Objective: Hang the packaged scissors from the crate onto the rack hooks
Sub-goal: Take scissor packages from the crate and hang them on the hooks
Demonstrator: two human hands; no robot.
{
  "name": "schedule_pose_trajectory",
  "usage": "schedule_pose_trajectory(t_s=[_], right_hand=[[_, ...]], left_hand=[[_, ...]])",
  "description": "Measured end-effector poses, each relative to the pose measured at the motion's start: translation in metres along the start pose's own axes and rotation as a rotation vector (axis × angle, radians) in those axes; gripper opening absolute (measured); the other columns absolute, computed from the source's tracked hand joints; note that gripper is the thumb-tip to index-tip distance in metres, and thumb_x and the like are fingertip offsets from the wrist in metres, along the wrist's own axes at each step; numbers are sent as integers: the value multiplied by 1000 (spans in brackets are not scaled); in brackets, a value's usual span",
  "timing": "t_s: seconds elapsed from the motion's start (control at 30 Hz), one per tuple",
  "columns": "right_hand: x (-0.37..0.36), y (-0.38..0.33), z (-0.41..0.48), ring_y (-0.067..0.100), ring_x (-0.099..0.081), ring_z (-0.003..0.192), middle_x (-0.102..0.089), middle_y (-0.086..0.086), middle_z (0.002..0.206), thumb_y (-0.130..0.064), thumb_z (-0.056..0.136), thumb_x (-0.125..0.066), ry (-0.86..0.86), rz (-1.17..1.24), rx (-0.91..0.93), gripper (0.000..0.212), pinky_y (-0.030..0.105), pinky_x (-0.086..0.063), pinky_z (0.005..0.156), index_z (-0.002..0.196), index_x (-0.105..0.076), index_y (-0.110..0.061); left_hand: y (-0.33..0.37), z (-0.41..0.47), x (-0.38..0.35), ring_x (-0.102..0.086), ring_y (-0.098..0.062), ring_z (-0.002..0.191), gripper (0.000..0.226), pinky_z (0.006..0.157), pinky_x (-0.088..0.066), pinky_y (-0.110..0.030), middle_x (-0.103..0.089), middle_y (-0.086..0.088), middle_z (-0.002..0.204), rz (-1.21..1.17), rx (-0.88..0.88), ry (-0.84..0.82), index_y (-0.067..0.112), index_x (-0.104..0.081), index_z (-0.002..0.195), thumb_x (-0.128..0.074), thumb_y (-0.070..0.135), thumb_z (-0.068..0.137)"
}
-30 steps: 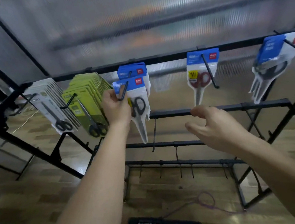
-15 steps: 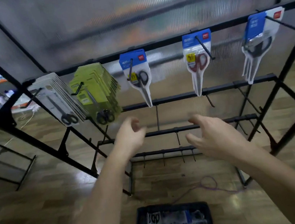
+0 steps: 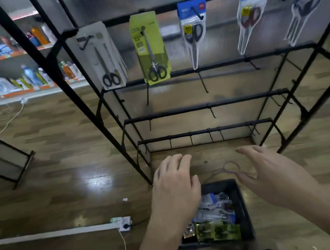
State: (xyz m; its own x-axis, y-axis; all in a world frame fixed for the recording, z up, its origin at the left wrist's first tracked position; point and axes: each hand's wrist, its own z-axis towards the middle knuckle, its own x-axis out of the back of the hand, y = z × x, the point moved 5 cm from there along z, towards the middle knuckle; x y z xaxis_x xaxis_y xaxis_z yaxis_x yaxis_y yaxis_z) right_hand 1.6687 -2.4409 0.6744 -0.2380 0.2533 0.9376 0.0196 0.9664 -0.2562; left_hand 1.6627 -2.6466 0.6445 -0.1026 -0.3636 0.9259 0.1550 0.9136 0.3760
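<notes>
Recording both hands held above black crate (image 3: 243, 209) on wood floor (image 3: 72, 180), just in front of black metal rack (image 3: 205, 104).

Noted left hand (image 3: 175, 189) over crate's left side, covering part of the contents; fingers released, lightly bent, grasping nothing.

Noted right hand (image 3: 273, 177) over crate's far right corner, palm turned inward; fingers released and stretched forward, thumb held apart, grasping nothing. Cannot tell whether either hand touches the crate rim.

Located packaged scissors (image 3: 216, 208) lying loose inside crate: clear-and-blue packs toward the far side, green packs (image 3: 217, 233) at the near side.

Logged five loaded positions along rack's top rail, left to right: white packs (image 3: 103, 55), green-card packs (image 3: 151, 46), blue-header pack with black handles (image 3: 193, 31), blue-header pack with red handles (image 3: 250, 17), blue-header packs at frame edge (image 3: 308, 3). Logged further hooks (image 3: 203, 83) on the rails below.

Also logged: purple cord loop (image 3: 230, 167) on floor beyond crate, power strip (image 3: 121, 223) to the left, shelves of bottles (image 3: 15, 80) in left background.
</notes>
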Motion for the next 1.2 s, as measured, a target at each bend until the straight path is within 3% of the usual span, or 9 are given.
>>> schedule_pose_trajectory(t_s=[0.13,0.23,0.53,0.77,1.0,1.2], right_hand=[[-21,-17,-17,15,-27,151,-25,-7,165,-49,101,-46,34,-93,27,67,35,-26,122,159,-18,-32],[-34,-16,-26,16,-18,155,-18,-3,169,-49,100,-48,43,-100,33,73,33,-17,124,161,-12,-30],[-66,43,-58,20,-23,154,-27,-2,165,-49,98,-48,-3,8,-31,72,37,-25,121,160,-19,-25],[-57,65,-63,23,-35,147,-37,3,159,-44,96,-51,40,14,0,65,38,-31,118,153,-30,-23],[-51,50,-55,23,-42,139,-45,3,150,-39,97,-50,100,-5,-48,48,34,-32,114,142,-42,-23],[-76,6,-34,21,-55,118,-57,-4,128,-42,95,-53,90,6,-176,38,32,-39,95,129,-50,-26]], left_hand=[[-4,-20,-14,-28,-10,148,51,124,-28,-37,-40,13,154,11,-16,-13,34,-35,153,-46,41,104],[5,-22,-24,-34,-13,145,49,121,-31,-37,-45,10,150,20,-35,-20,31,-40,150,-48,39,103],[55,-24,-50,-34,-14,144,49,120,-33,-39,-45,6,150,109,-79,-128,27,-44,150,-50,37,101],[85,-31,-34,-33,-14,144,51,120,-34,-39,-43,6,152,154,-79,-48,27,-44,150,-52,39,101],[58,-20,-31,-35,-15,144,51,119,-34,-39,-44,5,151,133,-105,-30,27,-45,150,-53,39,101],[4,3,-38,-44,-14,134,45,110,-42,-36,-51,7,142,85,-213,-95,28,-48,145,-53,35,101]])
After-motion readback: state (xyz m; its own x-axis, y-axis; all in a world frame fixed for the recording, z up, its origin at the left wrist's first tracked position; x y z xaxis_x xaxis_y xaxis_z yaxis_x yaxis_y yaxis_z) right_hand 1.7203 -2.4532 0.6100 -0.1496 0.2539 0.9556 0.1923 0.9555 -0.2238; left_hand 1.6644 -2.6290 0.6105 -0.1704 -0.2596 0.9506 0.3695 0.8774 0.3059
